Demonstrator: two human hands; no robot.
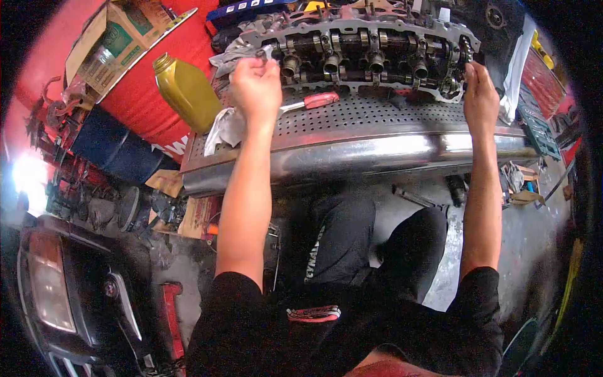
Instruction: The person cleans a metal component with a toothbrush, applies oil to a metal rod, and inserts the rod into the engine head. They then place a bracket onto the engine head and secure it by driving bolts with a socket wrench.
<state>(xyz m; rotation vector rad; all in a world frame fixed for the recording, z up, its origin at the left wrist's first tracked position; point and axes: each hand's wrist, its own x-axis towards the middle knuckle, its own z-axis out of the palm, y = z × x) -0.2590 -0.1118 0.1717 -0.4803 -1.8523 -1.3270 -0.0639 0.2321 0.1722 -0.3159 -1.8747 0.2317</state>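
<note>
A metal engine cylinder head [352,83] with its camshafts showing lies across a perforated metal bench top [377,116]. My left hand [256,85] is at its left end, fingers curled in and thumb pressed near them; whatever is between them is too small or hidden to name. At the opposite end, beside the chain and sprocket [463,53], my right hand [481,94] has its fingers closed against the edge of the head. A red-handled tool [321,100] rests on the bench between my hands, its shaft running toward my left wrist. Crumpled grey rags [225,129] lie by that wrist.
A gold oil bottle [188,91] stands left of the bench, by a red drum [160,75] carrying a cardboard box [116,47]. A green tool case [539,129] is at the right. The bench's rounded front edge [352,154] runs before my knees. A black car [81,301] is lower left.
</note>
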